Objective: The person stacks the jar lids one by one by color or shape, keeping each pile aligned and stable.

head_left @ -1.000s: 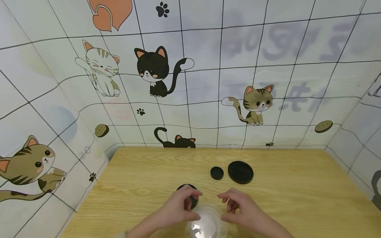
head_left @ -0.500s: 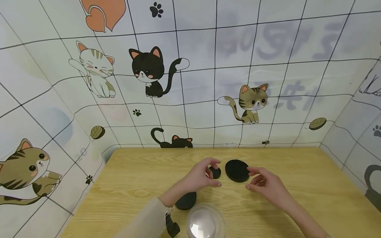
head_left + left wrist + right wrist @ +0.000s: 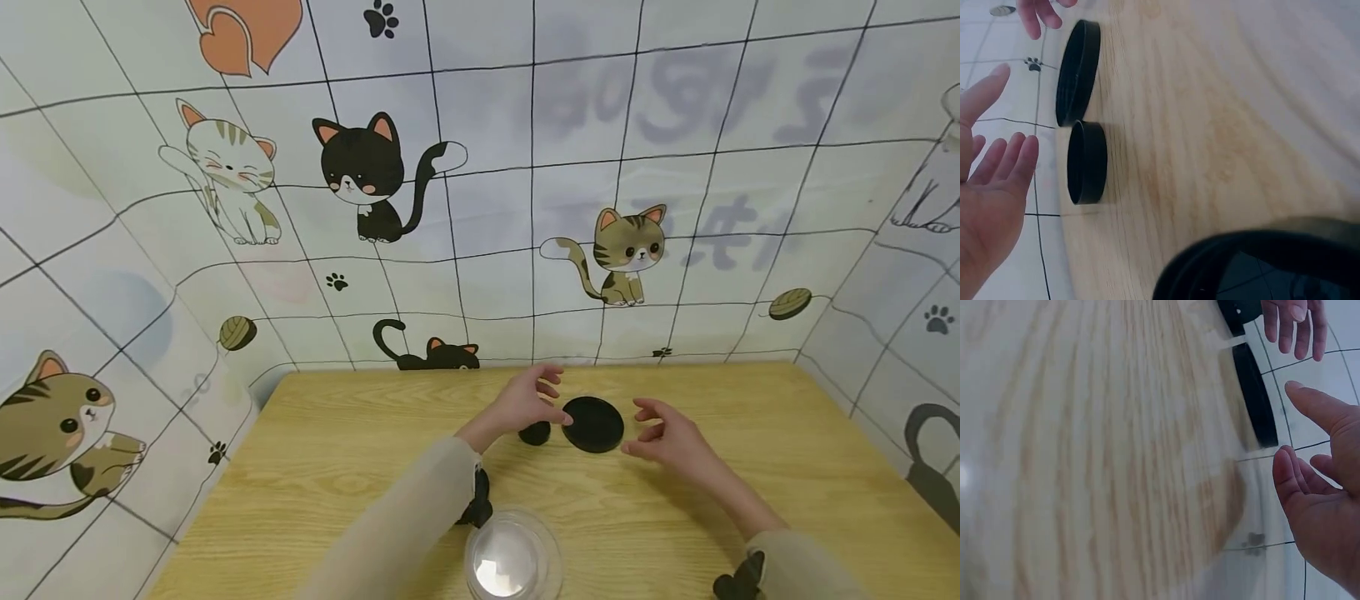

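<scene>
A large flat black lid lies on the wooden table, with a small black cap just to its left. My left hand hovers over the cap at the lid's left edge, fingers spread, holding nothing. My right hand is open beside the lid's right edge, apart from it. In the left wrist view the lid and the cap lie beyond my open palm. The right wrist view shows the lid's rim ahead of my open right hand.
A clear round container stands at the table's near edge. A third black lid sits behind it, partly hidden by my left sleeve. Cat-patterned walls close in the back and both sides of the table.
Both hands left the clear container at the near edge and reached forward. The left hand passed over the small cap, and both hands now flank the large black lid.
</scene>
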`<state>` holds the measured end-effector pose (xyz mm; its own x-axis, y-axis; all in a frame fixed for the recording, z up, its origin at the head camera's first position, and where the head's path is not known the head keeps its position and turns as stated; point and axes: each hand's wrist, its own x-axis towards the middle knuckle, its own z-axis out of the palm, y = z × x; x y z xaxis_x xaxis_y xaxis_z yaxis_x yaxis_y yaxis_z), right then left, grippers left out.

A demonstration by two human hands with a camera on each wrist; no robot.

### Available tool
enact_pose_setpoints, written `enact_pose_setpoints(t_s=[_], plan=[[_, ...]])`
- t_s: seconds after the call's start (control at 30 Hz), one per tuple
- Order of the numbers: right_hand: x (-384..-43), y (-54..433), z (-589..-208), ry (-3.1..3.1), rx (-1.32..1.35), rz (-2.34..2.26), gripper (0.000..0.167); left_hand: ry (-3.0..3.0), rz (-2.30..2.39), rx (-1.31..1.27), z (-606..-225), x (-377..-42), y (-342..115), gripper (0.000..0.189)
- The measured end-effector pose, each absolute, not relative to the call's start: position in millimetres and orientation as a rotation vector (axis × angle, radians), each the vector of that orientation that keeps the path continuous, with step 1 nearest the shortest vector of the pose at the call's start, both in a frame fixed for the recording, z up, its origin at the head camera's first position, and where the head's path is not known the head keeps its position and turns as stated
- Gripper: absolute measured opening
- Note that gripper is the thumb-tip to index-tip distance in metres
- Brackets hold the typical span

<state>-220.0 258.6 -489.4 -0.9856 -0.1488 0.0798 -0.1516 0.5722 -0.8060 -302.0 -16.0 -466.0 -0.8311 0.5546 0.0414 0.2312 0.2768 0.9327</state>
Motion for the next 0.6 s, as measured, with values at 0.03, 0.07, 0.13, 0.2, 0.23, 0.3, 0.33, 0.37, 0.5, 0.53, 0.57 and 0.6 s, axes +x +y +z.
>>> enact_pose_setpoints(t_s=[0.03, 0.07, 0.13, 0.2, 0.23, 0.3, 0.33, 0.37, 0.5, 0.53, 0.57, 0.6], plan=[[-223, 259, -492, -2.796, 0.269, 1.424, 0.085, 2.262, 1.546, 0.719, -468, -304, -14, 0.076], [-226, 260, -495, -2.809, 0.268, 1.420, 0.086, 2.266, 1.513, 0.722, -469, -306, -13, 0.079], [-230, 260, -499, -2.836, 0.258, 1.411, 0.090, 2.284, 1.442, 0.729, -473, -309, -10, 0.083], [-234, 260, -501, -2.853, 0.250, 1.402, 0.091, 2.305, 1.374, 0.739, -476, -311, -7, 0.086], [-235, 260, -501, -2.857, 0.246, 1.404, 0.092, 2.314, 1.347, 0.743, -477, -312, -6, 0.086], [-237, 259, -502, -2.863, 0.261, 1.406, 0.092, 2.323, 1.317, 0.738, -479, -314, -4, 0.084], [-238, 258, -501, -2.863, 0.277, 1.396, 0.091, 2.328, 1.307, 0.735, -479, -314, -4, 0.083], [-239, 258, -502, -2.864, 0.291, 1.387, 0.091, 2.334, 1.296, 0.729, -480, -315, -4, 0.081], [-242, 255, -505, -2.870, 0.335, 1.357, 0.088, 2.361, 1.261, 0.706, -481, -314, -3, 0.079], [-242, 254, -506, -2.870, 0.330, 1.351, 0.087, 2.368, 1.254, 0.704, -481, -314, -3, 0.078], [-243, 254, -506, -2.871, 0.326, 1.349, 0.086, 2.373, 1.252, 0.703, -481, -314, -3, 0.077], [-243, 253, -506, -2.872, 0.324, 1.345, 0.086, 2.377, 1.252, 0.703, -481, -314, -3, 0.075]])
